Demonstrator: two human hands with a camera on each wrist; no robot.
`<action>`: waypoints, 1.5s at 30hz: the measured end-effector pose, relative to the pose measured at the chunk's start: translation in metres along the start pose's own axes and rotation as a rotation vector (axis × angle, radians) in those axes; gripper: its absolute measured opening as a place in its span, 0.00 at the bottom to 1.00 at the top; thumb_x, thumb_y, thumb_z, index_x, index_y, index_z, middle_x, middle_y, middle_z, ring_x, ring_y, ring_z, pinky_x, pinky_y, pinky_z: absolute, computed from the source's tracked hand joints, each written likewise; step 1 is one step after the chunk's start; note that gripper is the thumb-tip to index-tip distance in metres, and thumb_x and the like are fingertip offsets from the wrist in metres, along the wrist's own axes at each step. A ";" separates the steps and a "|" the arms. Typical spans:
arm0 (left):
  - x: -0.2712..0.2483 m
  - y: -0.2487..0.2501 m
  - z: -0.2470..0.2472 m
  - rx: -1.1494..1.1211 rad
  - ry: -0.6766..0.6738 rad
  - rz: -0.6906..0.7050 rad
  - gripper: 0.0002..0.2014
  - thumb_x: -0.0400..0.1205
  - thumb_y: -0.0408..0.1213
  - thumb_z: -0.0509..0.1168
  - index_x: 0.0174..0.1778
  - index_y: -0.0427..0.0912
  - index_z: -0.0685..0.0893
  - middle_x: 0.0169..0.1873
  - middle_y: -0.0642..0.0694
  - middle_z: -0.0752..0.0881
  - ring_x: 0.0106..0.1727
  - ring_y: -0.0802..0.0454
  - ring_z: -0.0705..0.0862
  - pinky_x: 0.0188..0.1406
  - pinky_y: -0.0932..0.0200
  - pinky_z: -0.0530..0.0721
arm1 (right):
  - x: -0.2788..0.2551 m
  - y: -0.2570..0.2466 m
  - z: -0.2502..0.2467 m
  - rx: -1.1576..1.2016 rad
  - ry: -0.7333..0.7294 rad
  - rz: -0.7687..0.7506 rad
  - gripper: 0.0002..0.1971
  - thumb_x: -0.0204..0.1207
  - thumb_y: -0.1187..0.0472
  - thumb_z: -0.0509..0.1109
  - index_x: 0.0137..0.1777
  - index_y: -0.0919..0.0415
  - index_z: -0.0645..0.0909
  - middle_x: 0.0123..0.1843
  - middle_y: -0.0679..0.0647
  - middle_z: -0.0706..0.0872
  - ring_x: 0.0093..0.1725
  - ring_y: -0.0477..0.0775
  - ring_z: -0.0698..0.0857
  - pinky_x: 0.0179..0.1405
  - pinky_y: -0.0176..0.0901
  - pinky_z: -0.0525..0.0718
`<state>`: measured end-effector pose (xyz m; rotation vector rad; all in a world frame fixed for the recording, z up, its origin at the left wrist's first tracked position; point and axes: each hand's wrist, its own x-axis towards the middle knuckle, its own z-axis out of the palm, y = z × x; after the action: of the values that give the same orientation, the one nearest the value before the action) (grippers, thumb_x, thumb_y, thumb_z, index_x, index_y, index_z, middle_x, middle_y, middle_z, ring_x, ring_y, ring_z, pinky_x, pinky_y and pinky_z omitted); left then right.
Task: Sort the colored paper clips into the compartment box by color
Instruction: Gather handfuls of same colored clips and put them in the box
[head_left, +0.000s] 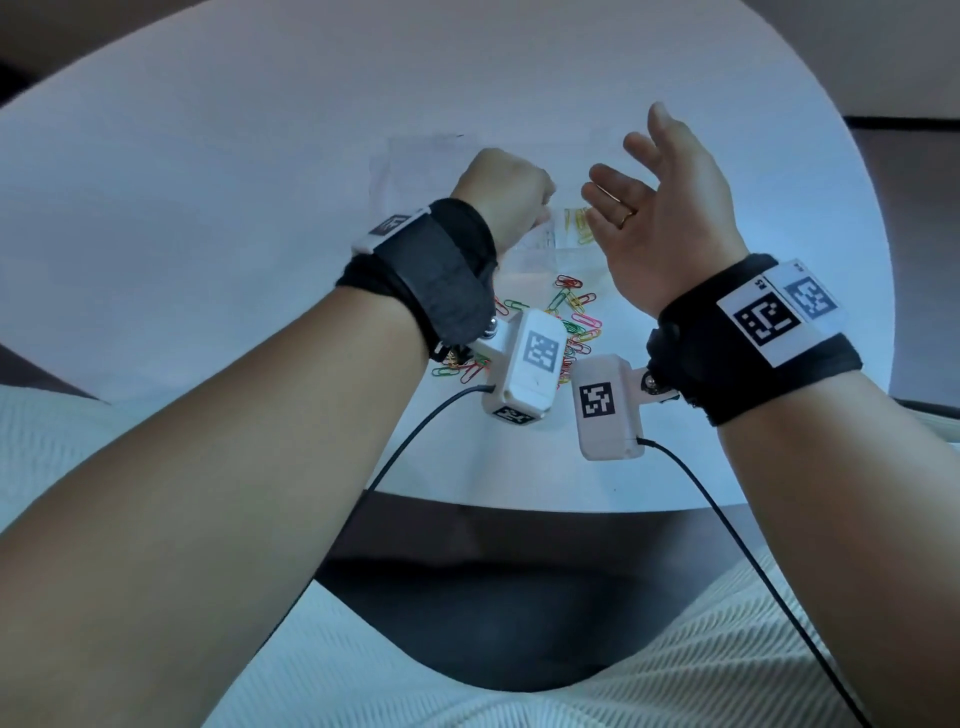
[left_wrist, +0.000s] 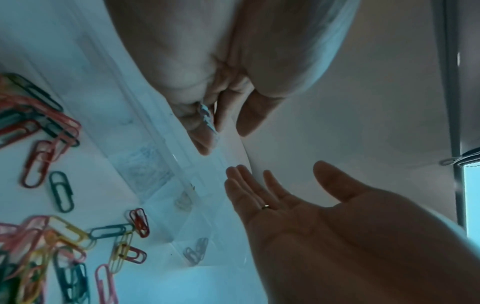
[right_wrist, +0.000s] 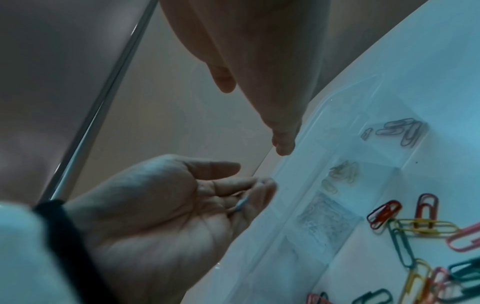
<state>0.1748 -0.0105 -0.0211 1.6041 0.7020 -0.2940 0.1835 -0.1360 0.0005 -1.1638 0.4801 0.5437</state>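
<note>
A clear compartment box (head_left: 415, 171) lies on the white table, with yellowish clips (head_left: 577, 224) in one compartment and grey clips (right_wrist: 405, 130) in another. My left hand (head_left: 511, 192) hovers over the box with curled fingers, pinching a pale paper clip (left_wrist: 207, 117). In the right wrist view that clip (right_wrist: 241, 203) lies against the curled fingers. To its right, my right hand (head_left: 644, 182) is raised beside the box, palm turned left, fingers spread, holding nothing. A heap of mixed colored paper clips (head_left: 571, 322) lies in front of the box, under my wrists.
The round white table (head_left: 208, 208) ends just behind my wrists at its near edge (head_left: 519, 506). Black camera cables (head_left: 410, 441) hang from both wrists over that edge. A metal rail (right_wrist: 103, 98) runs beyond the table.
</note>
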 end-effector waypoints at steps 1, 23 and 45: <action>-0.001 0.001 0.002 0.020 -0.006 -0.001 0.07 0.74 0.31 0.66 0.31 0.39 0.78 0.35 0.44 0.79 0.48 0.43 0.84 0.58 0.53 0.84 | 0.000 0.000 0.000 0.005 0.002 -0.006 0.25 0.83 0.45 0.63 0.76 0.58 0.71 0.71 0.64 0.77 0.71 0.59 0.78 0.73 0.49 0.74; -0.099 -0.063 -0.076 0.677 -0.009 0.330 0.10 0.76 0.34 0.66 0.49 0.53 0.85 0.41 0.56 0.86 0.35 0.58 0.82 0.42 0.64 0.80 | -0.050 0.039 -0.048 -1.082 -0.280 -0.185 0.17 0.70 0.76 0.58 0.37 0.55 0.81 0.35 0.51 0.87 0.30 0.46 0.84 0.34 0.39 0.79; -0.046 -0.093 -0.068 1.078 -0.291 0.396 0.08 0.76 0.42 0.69 0.51 0.53 0.84 0.46 0.54 0.84 0.50 0.50 0.82 0.46 0.55 0.78 | -0.007 0.097 -0.047 -1.698 -0.238 -0.415 0.06 0.70 0.55 0.77 0.46 0.51 0.90 0.43 0.53 0.89 0.44 0.57 0.85 0.44 0.50 0.85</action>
<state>0.0695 0.0438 -0.0582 2.5862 -0.0775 -0.6606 0.1141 -0.1523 -0.0802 -2.6574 -0.6391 0.6839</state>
